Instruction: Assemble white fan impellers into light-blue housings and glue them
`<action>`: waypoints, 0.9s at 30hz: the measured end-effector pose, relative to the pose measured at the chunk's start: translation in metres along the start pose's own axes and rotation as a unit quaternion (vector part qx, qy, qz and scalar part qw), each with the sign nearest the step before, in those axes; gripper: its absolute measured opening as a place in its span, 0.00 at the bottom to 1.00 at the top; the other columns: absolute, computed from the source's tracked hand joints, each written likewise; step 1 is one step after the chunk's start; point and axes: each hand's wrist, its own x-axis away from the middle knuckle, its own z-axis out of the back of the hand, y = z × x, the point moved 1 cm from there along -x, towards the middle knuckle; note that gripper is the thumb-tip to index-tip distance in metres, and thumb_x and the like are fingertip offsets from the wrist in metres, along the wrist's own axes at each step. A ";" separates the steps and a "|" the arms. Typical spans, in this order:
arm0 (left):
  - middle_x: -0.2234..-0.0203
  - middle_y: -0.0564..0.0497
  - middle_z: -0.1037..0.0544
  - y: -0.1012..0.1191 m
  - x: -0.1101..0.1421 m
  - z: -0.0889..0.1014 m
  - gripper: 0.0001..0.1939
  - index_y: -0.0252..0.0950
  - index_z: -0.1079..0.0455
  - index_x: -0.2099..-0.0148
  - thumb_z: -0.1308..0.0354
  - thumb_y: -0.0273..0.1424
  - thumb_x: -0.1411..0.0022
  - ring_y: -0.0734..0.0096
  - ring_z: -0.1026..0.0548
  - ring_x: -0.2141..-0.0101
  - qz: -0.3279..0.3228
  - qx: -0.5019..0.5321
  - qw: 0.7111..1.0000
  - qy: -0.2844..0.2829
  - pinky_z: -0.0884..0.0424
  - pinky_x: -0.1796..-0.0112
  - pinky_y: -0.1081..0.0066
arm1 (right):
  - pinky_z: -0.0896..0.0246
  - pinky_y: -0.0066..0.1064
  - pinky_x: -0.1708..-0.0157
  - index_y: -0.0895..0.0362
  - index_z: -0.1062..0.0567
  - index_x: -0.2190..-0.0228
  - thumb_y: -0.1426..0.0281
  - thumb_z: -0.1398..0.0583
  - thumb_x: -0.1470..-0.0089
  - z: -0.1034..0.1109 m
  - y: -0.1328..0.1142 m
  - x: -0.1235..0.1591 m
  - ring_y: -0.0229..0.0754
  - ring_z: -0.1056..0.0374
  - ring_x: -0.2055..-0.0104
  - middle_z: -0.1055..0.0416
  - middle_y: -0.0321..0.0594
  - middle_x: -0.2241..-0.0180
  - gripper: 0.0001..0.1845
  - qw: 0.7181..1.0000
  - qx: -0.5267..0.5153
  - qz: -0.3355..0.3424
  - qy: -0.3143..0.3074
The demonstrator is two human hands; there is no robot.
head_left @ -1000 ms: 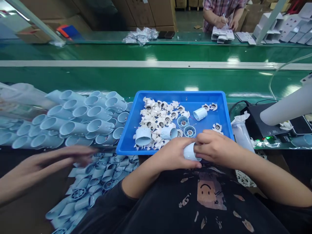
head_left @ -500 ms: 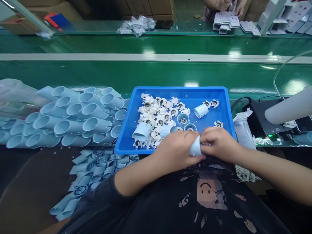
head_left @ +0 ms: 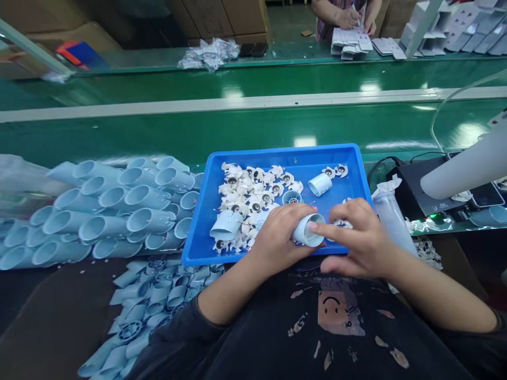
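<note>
My left hand (head_left: 274, 236) is wrapped around a short light-blue fan housing (head_left: 301, 231), its open end facing right and a whitish inside showing. My right hand (head_left: 363, 241) is open, fingers spread, and its index fingertip reaches to the mouth of that housing. Whether the finger presses on something inside I cannot tell. Both hands are over the front edge of a blue tray (head_left: 277, 154). In the tray lies a heap of white fan blades (head_left: 253, 192) with dark hubs. Several more housings lie among them, one a tilted housing (head_left: 320, 184) at the right.
Stacked light-blue tubes (head_left: 148, 220) stand left of the tray, with more blue housings (head_left: 158, 295) piled below them. To the right are a black box (head_left: 412, 184), a thick white tube (head_left: 463, 166) and a plastic bag (head_left: 392, 216). Across the green belt, another person's hands (head_left: 348, 20) handle white cards.
My right hand has opened and drawn away from its pinch, its index finger now at the housing's mouth. The left hand has turned the housing's open end into view. The camera view has shifted.
</note>
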 end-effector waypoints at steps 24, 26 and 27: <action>0.38 0.42 0.40 -0.002 -0.001 0.005 0.39 0.52 0.47 0.36 0.37 0.50 0.46 0.44 0.44 0.37 -0.086 -0.018 0.996 -0.004 0.51 0.40 0.39 | 0.31 0.36 0.66 0.56 0.38 0.43 0.48 0.64 0.37 -0.032 -0.002 0.014 0.43 0.30 0.62 0.29 0.47 0.60 0.35 0.779 -0.525 -0.338 -0.051; 0.33 0.40 0.52 -0.005 -0.002 0.000 0.47 0.53 0.58 0.32 0.37 0.52 0.47 0.41 0.53 0.34 -0.055 0.061 0.995 -0.062 0.56 0.39 0.37 | 0.31 0.35 0.67 0.56 0.35 0.45 0.51 0.62 0.36 -0.026 -0.001 0.016 0.44 0.29 0.62 0.27 0.46 0.63 0.33 0.775 -0.526 -0.344 -0.064; 0.32 0.39 0.56 -0.006 -0.003 -0.004 0.50 0.52 0.64 0.31 0.40 0.55 0.47 0.42 0.52 0.34 -0.011 0.143 0.986 -0.084 0.52 0.39 0.38 | 0.31 0.36 0.65 0.55 0.34 0.46 0.51 0.59 0.36 -0.021 0.000 0.017 0.44 0.29 0.59 0.27 0.46 0.62 0.30 0.817 -0.469 -0.332 -0.051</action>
